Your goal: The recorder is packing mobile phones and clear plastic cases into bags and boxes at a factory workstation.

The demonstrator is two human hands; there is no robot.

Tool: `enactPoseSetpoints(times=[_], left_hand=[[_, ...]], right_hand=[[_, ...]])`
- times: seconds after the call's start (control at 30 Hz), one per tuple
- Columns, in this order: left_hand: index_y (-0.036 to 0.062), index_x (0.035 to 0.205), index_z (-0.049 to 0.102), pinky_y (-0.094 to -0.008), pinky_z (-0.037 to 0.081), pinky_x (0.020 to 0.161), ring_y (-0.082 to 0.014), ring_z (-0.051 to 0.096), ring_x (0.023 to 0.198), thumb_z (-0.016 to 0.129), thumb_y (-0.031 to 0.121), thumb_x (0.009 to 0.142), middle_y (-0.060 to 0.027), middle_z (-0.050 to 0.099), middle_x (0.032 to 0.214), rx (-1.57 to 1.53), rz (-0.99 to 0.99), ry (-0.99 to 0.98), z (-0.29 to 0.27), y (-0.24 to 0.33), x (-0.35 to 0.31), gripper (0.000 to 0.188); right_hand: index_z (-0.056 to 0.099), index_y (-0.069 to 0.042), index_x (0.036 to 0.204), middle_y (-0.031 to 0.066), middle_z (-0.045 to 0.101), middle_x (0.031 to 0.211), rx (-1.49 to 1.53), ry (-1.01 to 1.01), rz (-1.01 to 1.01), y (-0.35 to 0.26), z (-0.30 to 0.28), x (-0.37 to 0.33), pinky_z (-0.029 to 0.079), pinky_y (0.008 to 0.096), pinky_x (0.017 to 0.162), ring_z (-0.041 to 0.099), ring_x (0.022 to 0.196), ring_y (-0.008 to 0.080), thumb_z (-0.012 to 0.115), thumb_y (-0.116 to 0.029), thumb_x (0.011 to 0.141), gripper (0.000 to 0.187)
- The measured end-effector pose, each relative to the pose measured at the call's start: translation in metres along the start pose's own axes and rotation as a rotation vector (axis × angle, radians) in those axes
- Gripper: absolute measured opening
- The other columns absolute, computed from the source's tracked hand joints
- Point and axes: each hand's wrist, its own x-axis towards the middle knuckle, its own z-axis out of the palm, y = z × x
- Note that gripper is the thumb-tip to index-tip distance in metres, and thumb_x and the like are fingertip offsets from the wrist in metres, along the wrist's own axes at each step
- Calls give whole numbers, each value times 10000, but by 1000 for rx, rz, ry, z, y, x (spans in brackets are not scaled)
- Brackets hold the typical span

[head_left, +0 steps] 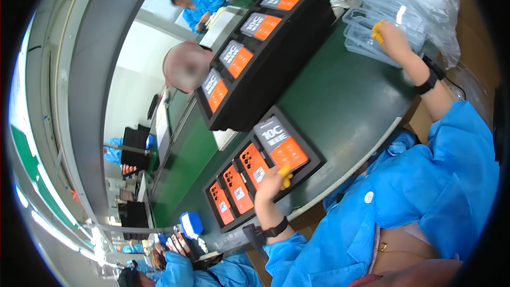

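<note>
Both hands spread wide over a dark green worktop (340,109), yellow covers on their fingertips.
The left hand (272,183) has its fingers bent at the near edge of a flat grey-and-orange rectangular box (281,142), which lies in a black foam tray (314,166) beside three orange rectangular packs (237,188); whether it grips, I cannot tell. The right hand (392,38) curls over clear plastic bins (366,50), its grasp unclear, near a crumpled transparent bag (433,5). Beyond, a tall black foam block (265,69) carries four similar boxes; farther off sits a blue-clad co-worker (204,8).
</note>
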Motion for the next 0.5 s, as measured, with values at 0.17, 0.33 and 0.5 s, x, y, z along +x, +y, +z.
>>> enactPoseSetpoints(times=[0.17, 0.33, 0.5], left_hand=[[4, 802, 563, -388, 427, 650, -302, 575, 746, 522, 459, 719, -144, 598, 729, 852, -170, 523, 14, 42, -42, 464], [-12, 800, 526, -388, 432, 626, -313, 571, 716, 566, 430, 715, -164, 587, 715, 498, 1, 687, 3, -9, -46, 451], [-90, 990, 441, -422, 382, 756, -374, 480, 878, 554, 385, 740, -267, 505, 929, 694, 45, 667, 6, -45, -26, 549]], right_hand=[[535, -50, 761, 93, 522, 780, 493, -62, -207, -60, -58, -15, 433, 347, 633, 523, 758, 271, 544, -71, 692, 73], [568, -32, 745, 123, 555, 767, 351, -842, -698, -78, -28, -67, 436, 352, 635, 539, 735, 289, 618, -194, 640, 199], [585, -27, 778, 137, 567, 761, 514, -993, -672, -89, -43, -65, 441, 355, 620, 550, 730, 289, 651, -256, 635, 279]])
